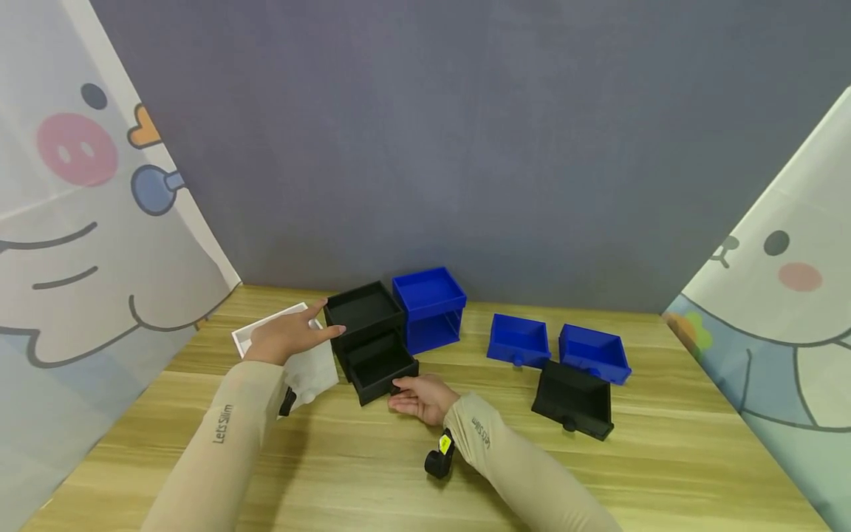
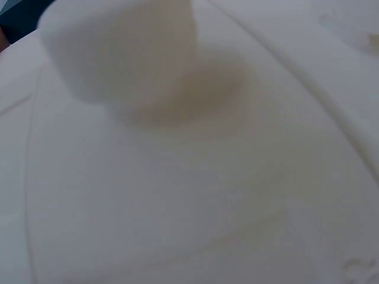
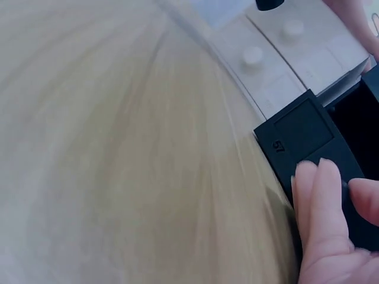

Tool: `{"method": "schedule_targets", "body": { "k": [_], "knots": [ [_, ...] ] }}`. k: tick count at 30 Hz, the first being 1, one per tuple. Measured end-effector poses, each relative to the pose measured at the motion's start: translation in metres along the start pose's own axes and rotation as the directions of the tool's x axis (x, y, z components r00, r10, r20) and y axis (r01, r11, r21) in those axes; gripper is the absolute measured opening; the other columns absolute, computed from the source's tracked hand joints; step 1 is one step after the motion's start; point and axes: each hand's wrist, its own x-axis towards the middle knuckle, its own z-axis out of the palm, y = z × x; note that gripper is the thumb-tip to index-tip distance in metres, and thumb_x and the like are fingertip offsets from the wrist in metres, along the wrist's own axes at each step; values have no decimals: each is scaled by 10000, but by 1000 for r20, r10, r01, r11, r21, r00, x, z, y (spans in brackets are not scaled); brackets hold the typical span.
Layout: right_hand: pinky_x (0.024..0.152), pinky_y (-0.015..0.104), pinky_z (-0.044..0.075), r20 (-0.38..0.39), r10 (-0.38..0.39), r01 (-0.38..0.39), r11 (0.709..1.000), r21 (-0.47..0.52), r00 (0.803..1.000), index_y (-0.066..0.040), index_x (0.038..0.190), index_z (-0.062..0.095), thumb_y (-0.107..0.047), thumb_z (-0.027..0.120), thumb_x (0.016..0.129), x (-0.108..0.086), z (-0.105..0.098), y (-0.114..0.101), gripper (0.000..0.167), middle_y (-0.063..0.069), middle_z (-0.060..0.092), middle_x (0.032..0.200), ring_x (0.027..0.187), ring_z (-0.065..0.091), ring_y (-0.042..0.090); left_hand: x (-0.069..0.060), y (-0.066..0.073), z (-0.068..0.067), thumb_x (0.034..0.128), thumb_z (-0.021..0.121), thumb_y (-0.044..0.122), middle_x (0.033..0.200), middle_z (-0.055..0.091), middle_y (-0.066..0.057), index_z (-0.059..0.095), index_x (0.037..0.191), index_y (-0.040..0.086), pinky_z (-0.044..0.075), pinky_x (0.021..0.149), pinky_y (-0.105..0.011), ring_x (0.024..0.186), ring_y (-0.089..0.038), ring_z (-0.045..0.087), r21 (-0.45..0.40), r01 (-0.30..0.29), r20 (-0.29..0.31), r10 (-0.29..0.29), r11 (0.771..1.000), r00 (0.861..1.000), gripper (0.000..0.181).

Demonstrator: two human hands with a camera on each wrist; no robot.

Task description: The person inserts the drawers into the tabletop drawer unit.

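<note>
The black cabinet (image 1: 364, 307) stands with its lower drawer (image 1: 382, 362) partly out. My right hand (image 1: 425, 399) pinches the knob on that drawer's front; in the right wrist view the black front (image 3: 302, 133) bears the number 57, and the right hand (image 3: 331, 231) has thumb and fingers around the knob. My left hand (image 1: 286, 336) reaches over the white cabinet (image 1: 312, 373), thumb and forefinger spread at the black cabinet's left side. The left wrist view shows only a blurred white surface (image 2: 177, 189) with a white knob (image 2: 124, 53) up close.
A blue cabinet (image 1: 428, 292) with an open lower bay stands against the black one's right. Two blue drawers (image 1: 518, 341) (image 1: 595, 353) and a loose black drawer (image 1: 573, 399) lie to the right. A grey wall rises behind the wooden table (image 1: 359, 473).
</note>
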Motion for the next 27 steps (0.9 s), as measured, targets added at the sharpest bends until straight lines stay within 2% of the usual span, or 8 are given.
{"method": "schedule_targets", "body": {
  "k": [3,6,9,13,15,20,24,27],
  "knots": [
    [676,231,536,-2,0,0,999,50,1000,35,814,619,-18,558,944,1,0,0,153,75,643,638,611,666,126,0,-1,0,796,374,826,1420,422,-263,198,1546,202,395,550,-382,1099,-422,544,-1,-1,-1,1,1000,1000,991],
    [688,225,533,7,-7,7,997,74,1000,24,830,610,-5,548,946,2,1,1,135,70,636,644,625,666,127,1,-2,-1,798,367,827,1425,414,-263,199,1545,199,414,582,-402,1173,-467,493,3,1,-1,-1,1000,1000,991],
    [729,239,530,0,-14,14,995,94,1000,70,928,615,3,544,948,3,2,1,101,79,635,670,655,671,141,1,-2,0,799,362,827,1425,413,-263,201,1545,193,427,595,-409,1193,-480,474,7,-2,-1,2,1000,1000,992],
    [774,268,525,-14,-32,33,993,110,999,147,1113,578,17,537,948,4,5,0,214,95,633,694,682,674,160,1,-2,1,804,362,823,1426,410,-266,204,1544,185,430,581,-393,1189,-477,480,10,-9,0,9,1000,1000,989],
    [770,263,525,-16,-37,39,993,115,999,155,1153,559,19,533,950,5,6,0,246,95,629,692,674,671,157,2,-2,1,805,359,824,1424,413,-266,202,1544,184,428,573,-385,1179,-472,491,13,-11,3,11,1000,1000,990],
    [715,220,528,-9,-54,54,991,122,999,144,1139,551,12,528,956,9,9,-1,226,83,628,680,634,657,123,2,-1,1,799,358,830,1420,417,-267,199,1545,189,434,582,-393,1158,-466,507,22,-4,2,4,1000,1000,996],
    [689,213,529,-12,-69,70,988,138,998,152,1145,548,20,522,957,13,11,-1,231,82,635,666,619,653,115,1,0,1,804,360,825,1427,411,-263,201,1545,185,459,667,-465,1193,-476,478,27,-3,2,3,1000,1000,992],
    [691,213,529,-18,-75,77,987,144,997,157,1152,542,21,524,957,16,12,-1,238,82,639,670,627,656,116,1,1,0,806,358,824,1426,414,-261,204,1544,182,462,680,-467,1199,-472,475,34,-2,4,2,999,1000,991]
  ]
}}
